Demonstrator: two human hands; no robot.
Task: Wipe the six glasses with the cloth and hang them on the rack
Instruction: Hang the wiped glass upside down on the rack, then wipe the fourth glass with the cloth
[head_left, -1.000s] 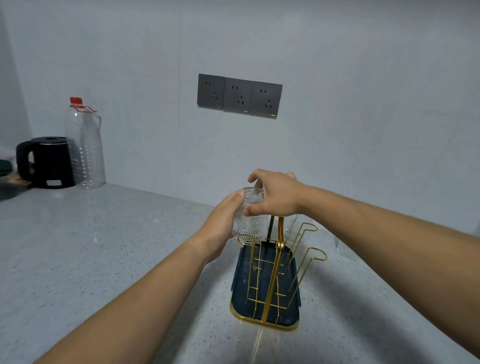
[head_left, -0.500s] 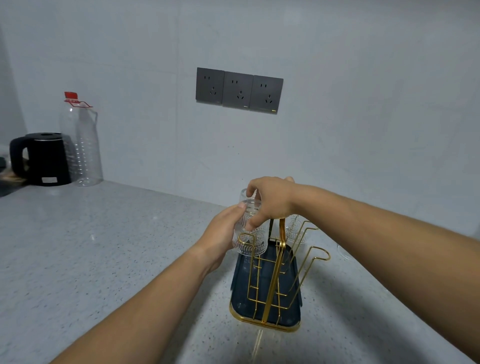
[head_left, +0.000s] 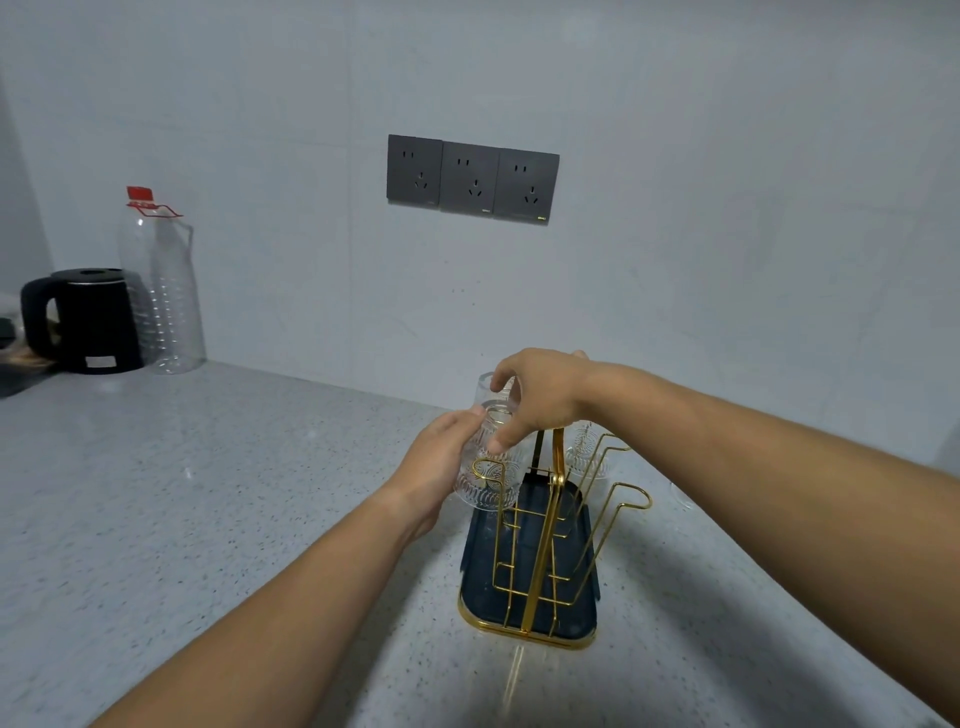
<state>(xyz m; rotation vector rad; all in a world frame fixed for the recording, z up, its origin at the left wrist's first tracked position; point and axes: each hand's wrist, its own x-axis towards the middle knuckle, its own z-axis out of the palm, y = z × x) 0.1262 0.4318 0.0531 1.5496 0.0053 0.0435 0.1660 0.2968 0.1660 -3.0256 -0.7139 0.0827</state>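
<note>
A gold wire rack (head_left: 540, 545) stands on a dark blue tray (head_left: 582, 613) on the grey counter. I hold a clear patterned glass (head_left: 491, 467) upside down over the rack's far left prong, whose gold loop shows through the glass. My left hand (head_left: 441, 462) grips its left side and my right hand (head_left: 540, 400) grips its upturned base from above. A second glass (head_left: 584, 452) hangs upside down on the far right prong, partly hidden by my right wrist. No cloth is in view.
A black kettle (head_left: 85, 319) and a clear plastic bottle with a red cap (head_left: 161, 291) stand at the back left against the wall. Three dark wall sockets (head_left: 471, 179) sit above the counter. Part of another glass (head_left: 680, 496) shows beside my right forearm.
Both hands have lowered the upside-down glass onto the rack's far left prong; the prong's loop now sits inside the glass.
</note>
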